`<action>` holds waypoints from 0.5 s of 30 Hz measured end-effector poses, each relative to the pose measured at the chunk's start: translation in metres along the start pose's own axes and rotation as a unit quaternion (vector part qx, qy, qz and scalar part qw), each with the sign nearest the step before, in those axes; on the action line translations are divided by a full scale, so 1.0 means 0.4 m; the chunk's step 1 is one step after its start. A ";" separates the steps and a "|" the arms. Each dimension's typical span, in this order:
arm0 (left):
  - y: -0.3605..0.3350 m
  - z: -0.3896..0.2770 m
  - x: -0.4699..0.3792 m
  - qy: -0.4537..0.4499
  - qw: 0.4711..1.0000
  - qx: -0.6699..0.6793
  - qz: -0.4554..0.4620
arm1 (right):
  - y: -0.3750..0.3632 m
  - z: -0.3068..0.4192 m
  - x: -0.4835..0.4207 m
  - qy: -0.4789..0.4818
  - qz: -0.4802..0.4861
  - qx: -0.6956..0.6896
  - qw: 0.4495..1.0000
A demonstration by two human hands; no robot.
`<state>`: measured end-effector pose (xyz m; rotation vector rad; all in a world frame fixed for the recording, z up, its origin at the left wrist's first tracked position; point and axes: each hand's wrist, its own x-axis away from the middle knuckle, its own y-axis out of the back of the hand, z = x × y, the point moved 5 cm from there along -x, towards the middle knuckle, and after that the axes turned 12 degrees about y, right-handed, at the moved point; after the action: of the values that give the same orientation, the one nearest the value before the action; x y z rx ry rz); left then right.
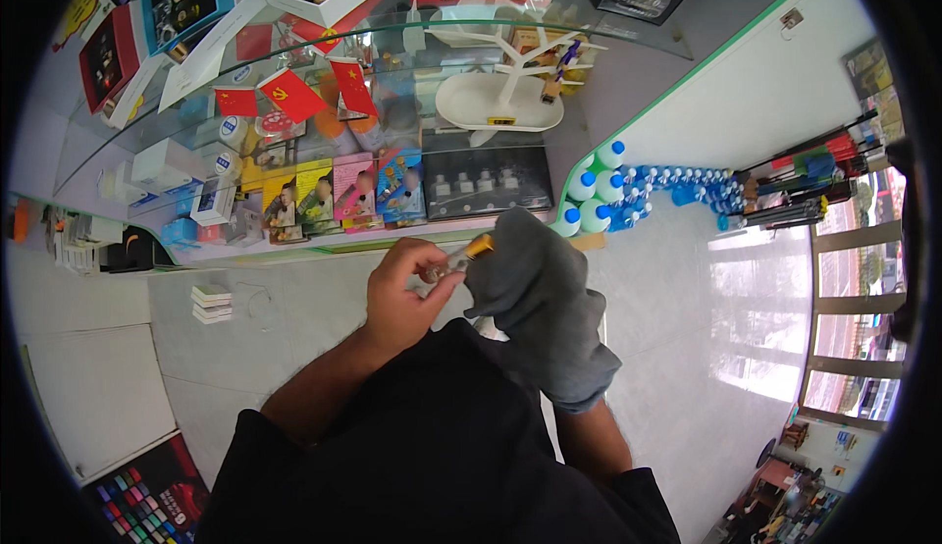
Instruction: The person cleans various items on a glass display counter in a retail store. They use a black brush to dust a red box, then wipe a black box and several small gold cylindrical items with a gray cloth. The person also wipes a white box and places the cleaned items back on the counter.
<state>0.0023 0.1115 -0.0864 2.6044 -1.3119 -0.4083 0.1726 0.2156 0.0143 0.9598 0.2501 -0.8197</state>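
Between the thumb and fingers of my left hand [405, 290] is a small clear bottle [440, 272] with a gold-coloured cap [480, 247]. The bottle is tilted, its capped end up to the right. A dark grey cloth [541, 301] wraps over my right hand, so its fingers are hidden. Only my right forearm [595, 437] shows below the cloth. The cloth's left edge meets the capped end of the bottle. Both hands are in front of my chest, close to the near edge of a glass display case [294, 255].
Inside the case stand colourful boxes [355, 187] and a black tray of bottles [489, 183]. Small red flags [294, 95] and a white tree-shaped stand [500, 99] are above them. Capped jugs [609, 185] line the floor at right; small boxes [212, 303] sit on the floor at left.
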 end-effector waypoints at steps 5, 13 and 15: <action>-0.084 -0.184 0.016 -0.146 0.989 -0.019 -0.022 | 0.071 -0.009 -0.038 0.013 0.075 -0.041 0.996; -0.184 -0.240 0.035 -0.062 0.992 0.093 0.057 | 0.182 -0.033 0.024 0.051 -0.006 0.015 0.999; -0.228 -0.234 0.042 0.018 0.979 0.160 0.128 | 0.188 -0.048 0.034 0.020 -0.023 -0.065 0.997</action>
<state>0.1116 0.1561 -0.0279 2.6161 -1.8042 -0.1140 0.2386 0.2473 0.0432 0.8505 0.3581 -0.8174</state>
